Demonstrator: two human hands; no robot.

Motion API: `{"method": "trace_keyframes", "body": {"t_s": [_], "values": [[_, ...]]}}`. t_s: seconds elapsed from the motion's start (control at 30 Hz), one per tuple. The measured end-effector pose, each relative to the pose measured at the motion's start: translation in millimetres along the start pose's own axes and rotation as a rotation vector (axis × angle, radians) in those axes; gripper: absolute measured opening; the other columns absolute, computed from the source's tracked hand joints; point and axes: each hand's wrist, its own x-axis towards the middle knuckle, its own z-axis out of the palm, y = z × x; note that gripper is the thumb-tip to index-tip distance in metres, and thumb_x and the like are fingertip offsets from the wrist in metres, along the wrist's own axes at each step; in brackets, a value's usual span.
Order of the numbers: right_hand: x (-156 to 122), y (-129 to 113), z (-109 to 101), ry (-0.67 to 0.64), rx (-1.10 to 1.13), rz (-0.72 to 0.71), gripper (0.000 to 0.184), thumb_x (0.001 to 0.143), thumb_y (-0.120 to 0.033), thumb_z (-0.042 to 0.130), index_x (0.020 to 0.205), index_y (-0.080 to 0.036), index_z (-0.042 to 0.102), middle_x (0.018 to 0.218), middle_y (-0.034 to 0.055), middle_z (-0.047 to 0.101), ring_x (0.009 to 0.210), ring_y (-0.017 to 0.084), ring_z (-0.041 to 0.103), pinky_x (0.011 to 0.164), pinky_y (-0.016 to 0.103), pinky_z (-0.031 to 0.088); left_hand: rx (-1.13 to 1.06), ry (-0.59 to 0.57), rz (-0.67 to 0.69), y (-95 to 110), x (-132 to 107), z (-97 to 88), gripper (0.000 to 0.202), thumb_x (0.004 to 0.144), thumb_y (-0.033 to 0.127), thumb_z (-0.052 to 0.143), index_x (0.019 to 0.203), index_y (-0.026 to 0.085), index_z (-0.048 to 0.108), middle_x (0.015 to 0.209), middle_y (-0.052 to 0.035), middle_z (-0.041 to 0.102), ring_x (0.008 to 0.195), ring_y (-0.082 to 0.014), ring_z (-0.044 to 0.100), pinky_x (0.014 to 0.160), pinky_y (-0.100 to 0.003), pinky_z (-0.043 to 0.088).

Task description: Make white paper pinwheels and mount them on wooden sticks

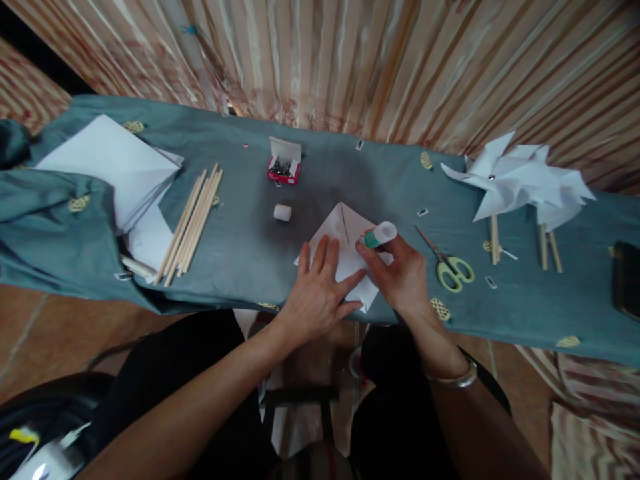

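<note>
Surface: teal cloth (pixel 240 247) is covering a long table, with a striped curtain (pixel 350 60) hanging behind it.
Paper square (pixel 345 248): is lying at the centre of the cloth near its front edge, turned corner-on.
Paper handling: judged light, limp and easily creased. Flat pressure is suiting it better than a pinch, and any lift is best taken at an uncut edge.
Paper appearance: white and thin, showing a dark line running in from the far corner.
Glue stick (pixel 379 235): is tilting over the paper's right part. It has a white and green barrel, judged rigid and smooth. Its lower end is hidden by fingers.
Left hand (pixel 320 293): is lying flat with fingers spread, pressing the paper's near part.
Right hand (pixel 403 277): is pinching the glue stick.
Surroundings: scissors (pixel 450 267) are lying just right of the right hand, a white cap (pixel 283 212) beyond the paper, wooden sticks (pixel 193 220) well left, and pinwheels (pixel 520 180) far right.
</note>
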Motion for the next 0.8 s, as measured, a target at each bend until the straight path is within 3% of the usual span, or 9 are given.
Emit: {"method": "trace_keyframes", "body": {"t_s": [0.8], "values": [[2.4, -5.1, 5.3, -0.009, -0.017, -0.054, 0.024, 0.083, -0.040, 0.062, 0.093, -0.019, 0.066, 0.087, 0.0065, 0.073, 0.082, 0.023, 0.068, 0.074, 0.036, 0.051, 0.114, -0.037, 0.012, 0.7, -0.5, -1.8, 0.057, 0.085, 0.055, 0.053, 0.137, 0.031, 0.047, 0.153, -0.0169, 0.030, 0.141, -0.0447, 0.021, 0.106, -0.071, 0.020]]}}
